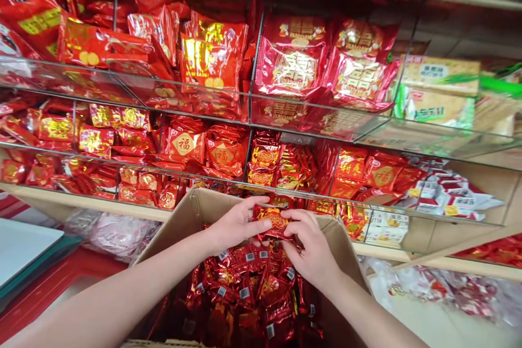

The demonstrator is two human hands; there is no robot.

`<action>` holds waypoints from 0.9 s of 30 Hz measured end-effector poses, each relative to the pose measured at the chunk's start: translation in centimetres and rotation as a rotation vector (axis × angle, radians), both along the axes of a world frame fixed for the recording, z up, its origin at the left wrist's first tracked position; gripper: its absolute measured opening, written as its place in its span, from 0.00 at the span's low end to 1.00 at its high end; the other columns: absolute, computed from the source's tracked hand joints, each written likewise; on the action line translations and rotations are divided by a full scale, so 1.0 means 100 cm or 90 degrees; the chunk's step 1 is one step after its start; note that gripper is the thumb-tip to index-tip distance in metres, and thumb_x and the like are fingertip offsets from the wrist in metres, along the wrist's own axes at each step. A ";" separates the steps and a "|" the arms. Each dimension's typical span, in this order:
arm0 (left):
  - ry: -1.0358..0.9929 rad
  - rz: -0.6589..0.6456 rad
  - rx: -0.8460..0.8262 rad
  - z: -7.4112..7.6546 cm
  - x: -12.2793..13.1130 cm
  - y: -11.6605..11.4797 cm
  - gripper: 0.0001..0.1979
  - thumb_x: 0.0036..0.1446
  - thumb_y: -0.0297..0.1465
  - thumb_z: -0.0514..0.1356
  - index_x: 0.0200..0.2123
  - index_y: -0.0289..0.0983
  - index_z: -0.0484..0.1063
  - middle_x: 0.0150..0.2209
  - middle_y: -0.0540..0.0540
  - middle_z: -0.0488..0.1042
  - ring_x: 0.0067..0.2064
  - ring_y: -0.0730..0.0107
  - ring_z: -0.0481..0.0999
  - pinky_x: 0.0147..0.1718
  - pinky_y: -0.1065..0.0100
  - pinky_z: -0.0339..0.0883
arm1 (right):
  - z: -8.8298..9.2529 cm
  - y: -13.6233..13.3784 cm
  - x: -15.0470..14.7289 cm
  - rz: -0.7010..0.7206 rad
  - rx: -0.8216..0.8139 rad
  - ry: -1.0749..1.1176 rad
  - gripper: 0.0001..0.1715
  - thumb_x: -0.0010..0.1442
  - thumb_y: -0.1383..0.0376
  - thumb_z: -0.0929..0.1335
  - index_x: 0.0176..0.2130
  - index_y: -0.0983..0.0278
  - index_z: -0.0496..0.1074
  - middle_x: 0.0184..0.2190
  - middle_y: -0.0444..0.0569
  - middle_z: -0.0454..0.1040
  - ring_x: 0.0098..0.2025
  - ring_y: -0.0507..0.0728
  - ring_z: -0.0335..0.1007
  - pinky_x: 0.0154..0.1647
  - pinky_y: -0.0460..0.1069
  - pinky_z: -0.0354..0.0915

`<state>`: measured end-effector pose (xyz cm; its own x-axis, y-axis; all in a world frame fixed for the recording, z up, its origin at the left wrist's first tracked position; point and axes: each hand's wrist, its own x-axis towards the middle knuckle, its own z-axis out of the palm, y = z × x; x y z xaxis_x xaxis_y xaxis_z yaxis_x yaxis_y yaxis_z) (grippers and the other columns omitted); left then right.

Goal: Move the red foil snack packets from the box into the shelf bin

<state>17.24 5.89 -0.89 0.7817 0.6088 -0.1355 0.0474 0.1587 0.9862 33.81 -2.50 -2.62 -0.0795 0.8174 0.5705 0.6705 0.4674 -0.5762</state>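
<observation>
Between both hands is a small red wrapped snack packet (274, 221) with gold print, held above the far part of an open cardboard box (161, 242). My left hand (238, 223) grips its left side, the thumb lying across the front. At its right edge, my right hand (310, 242) closes on it with bent fingers. Below the hands, many similar shiny red packets (244, 283) lie loose in the box, several showing white barcode labels. Just beyond the box, a shelf compartment holds stacked red and gold packets (264, 160) of like appearance.
Clear-fronted shelves with dividers hold larger red packs (291, 68), green-edged biscuit packs (438, 92) and white-and-red packets (452, 193). Plastic-bagged goods (118, 234) lie under the lower shelf at left. A white tray (26, 250) and a red surface (61, 277) are at the far left.
</observation>
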 end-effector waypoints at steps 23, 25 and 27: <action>-0.140 0.165 -0.009 -0.029 0.023 -0.008 0.19 0.44 0.31 0.61 0.38 0.36 0.56 0.33 0.50 0.70 0.34 0.75 0.71 0.36 0.68 0.65 | -0.016 0.002 -0.014 0.075 -0.420 0.736 0.21 0.45 0.64 0.70 0.41 0.59 0.63 0.39 0.45 0.69 0.37 0.52 0.65 0.36 0.49 0.65; -0.110 0.149 -0.013 -0.029 0.024 -0.008 0.17 0.47 0.33 0.59 0.38 0.37 0.56 0.31 0.50 0.70 0.31 0.75 0.72 0.30 0.69 0.67 | -0.016 0.001 -0.016 0.067 -0.424 0.743 0.19 0.46 0.64 0.69 0.40 0.60 0.64 0.38 0.45 0.70 0.38 0.53 0.66 0.39 0.51 0.65; -0.071 0.124 0.000 -0.029 0.022 -0.005 0.14 0.50 0.36 0.55 0.38 0.37 0.55 0.29 0.51 0.70 0.27 0.75 0.72 0.25 0.70 0.67 | -0.013 0.002 -0.012 0.059 -0.392 0.767 0.15 0.48 0.64 0.68 0.38 0.61 0.65 0.38 0.45 0.70 0.39 0.53 0.66 0.42 0.51 0.64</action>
<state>19.48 5.39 -3.74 0.6600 0.7493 -0.0542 -0.0937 0.1536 0.9837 32.58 -2.28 -3.91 0.1371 0.9821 -0.1289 -0.4137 -0.0615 -0.9083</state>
